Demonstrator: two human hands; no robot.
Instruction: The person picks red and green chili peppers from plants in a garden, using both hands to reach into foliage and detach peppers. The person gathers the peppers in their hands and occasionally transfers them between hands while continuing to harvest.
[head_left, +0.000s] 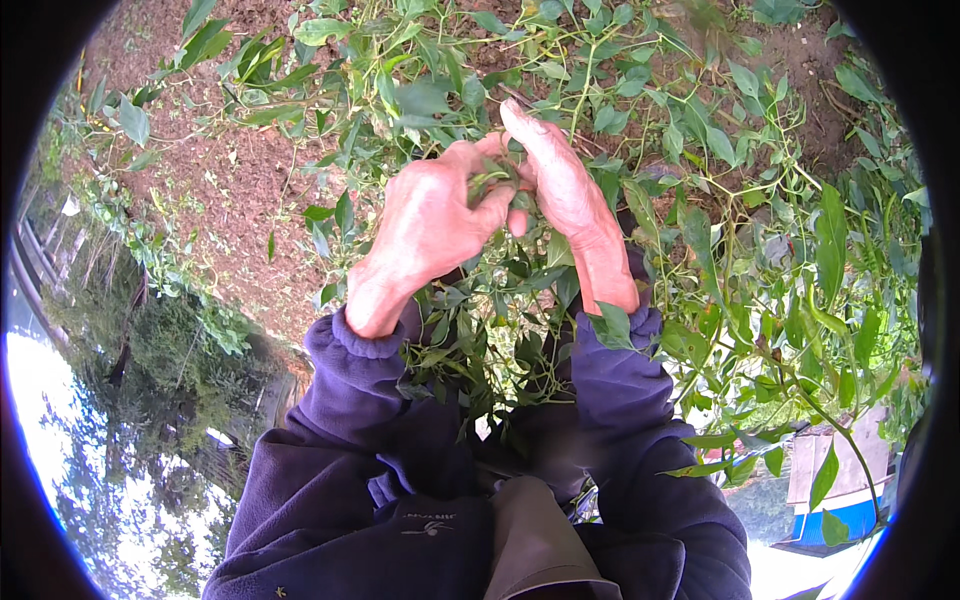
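Note:
Both of my hands meet at the upper middle of the view, among the leafy stems of a pepper plant (480, 300). My left hand (431, 214), back up, has its thumb and fingers closed on a green sprig (491, 178) with small leaves. My right hand (566, 187) stands edge-on beside it, thumb side up, its fingers curving behind the sprig and partly hidden by leaves. Whether the right fingers grip a stem cannot be made out. Below the hands, more stems and leaves hang between my two sleeved forearms.
Dense pepper plants (735, 195) fill the top and right, with a curved green pepper (825, 319) among the leaves. Bare brown soil (217, 187) lies at the left. Trees (165, 375) stand at the lower left, and a blue-walled building (821, 525) at the lower right.

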